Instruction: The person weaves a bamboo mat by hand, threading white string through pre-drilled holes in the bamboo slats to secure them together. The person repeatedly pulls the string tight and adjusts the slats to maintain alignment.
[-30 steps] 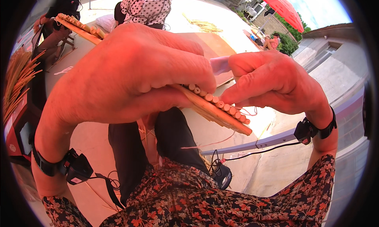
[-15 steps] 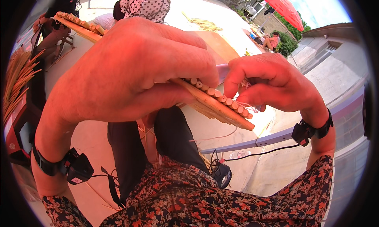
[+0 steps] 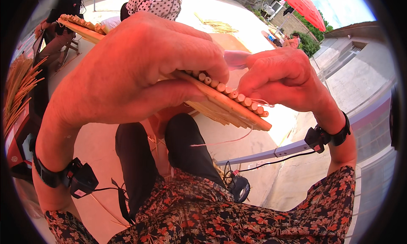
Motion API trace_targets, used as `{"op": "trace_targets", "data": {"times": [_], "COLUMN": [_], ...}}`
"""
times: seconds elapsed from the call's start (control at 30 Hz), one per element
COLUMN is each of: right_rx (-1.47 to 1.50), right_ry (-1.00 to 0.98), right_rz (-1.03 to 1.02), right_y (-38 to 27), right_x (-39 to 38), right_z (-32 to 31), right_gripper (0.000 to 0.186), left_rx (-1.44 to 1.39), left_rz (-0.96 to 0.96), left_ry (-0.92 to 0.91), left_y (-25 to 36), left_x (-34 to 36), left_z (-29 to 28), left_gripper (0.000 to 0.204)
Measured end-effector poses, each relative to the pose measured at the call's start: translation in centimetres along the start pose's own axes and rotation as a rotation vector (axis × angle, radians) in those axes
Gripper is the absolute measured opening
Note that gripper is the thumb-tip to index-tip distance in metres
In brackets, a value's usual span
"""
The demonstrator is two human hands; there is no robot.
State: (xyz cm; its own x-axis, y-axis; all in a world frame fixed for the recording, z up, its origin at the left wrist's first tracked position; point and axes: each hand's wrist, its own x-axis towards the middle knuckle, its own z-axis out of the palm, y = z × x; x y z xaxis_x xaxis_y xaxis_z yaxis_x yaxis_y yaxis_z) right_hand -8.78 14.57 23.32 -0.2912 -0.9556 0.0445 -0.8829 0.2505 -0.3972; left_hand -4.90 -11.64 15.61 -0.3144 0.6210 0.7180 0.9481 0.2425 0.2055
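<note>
My left hand [image 3: 131, 70] is closed around a wooden piece [image 3: 229, 108] made of a flat slat topped by a row of short round rods, tilted down to the right. Its far end shows at upper left. My right hand [image 3: 280, 78] has its fingers bent and pressed together at the rods' right part, where a thin pale cord [image 3: 263, 102] comes out; what the fingertips hold is partly hidden. A loose pink string [image 3: 220, 141] hangs below the piece. A pale lilac thing [image 3: 235, 59] shows behind my right fingers; I cannot make out what it is.
A bundle of thin sticks [image 3: 19, 91] lies at left. A person in dark clothes [image 3: 63, 8] and one in a dotted top [image 3: 150, 2] are beyond my hands. Sticks [image 3: 216, 25] lie farther back. A red umbrella [image 3: 303, 8] shades a seated person [image 3: 291, 42]. A metal rail [image 3: 258, 157] crosses at right.
Both hands and the wooden piece have moved upward and a little left. My right fingers, more spread half a second ago, are now drawn together at the rods and cord.
</note>
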Motion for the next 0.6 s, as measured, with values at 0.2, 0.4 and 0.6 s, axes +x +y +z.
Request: {"op": "trace_targets", "data": {"times": [0.2, 0.4, 0.6], "right_rx": [-0.066, -0.045, -0.071], "right_ry": [0.124, 0.142, 0.143], "right_rz": [-0.097, -0.012, -0.052], "right_y": [0.16, -0.5, 0.04], "right_x": [-0.15, -0.11, -0.1], "right_z": [0.61, 0.7, 0.87], "right_gripper": [0.009, 0.004, 0.003], "left_rx": [-0.047, 0.034, 0.053], "left_rz": [-0.024, 0.015, 0.037], "left_ry": [-0.005, -0.004, 0.018], "left_y": [-0.19, -0.46, -0.41], "left_x": [0.27, 0.64, 0.82], "left_z": [0.03, 0.06, 0.09], "left_gripper": [0.025, 0.023, 0.022]}}
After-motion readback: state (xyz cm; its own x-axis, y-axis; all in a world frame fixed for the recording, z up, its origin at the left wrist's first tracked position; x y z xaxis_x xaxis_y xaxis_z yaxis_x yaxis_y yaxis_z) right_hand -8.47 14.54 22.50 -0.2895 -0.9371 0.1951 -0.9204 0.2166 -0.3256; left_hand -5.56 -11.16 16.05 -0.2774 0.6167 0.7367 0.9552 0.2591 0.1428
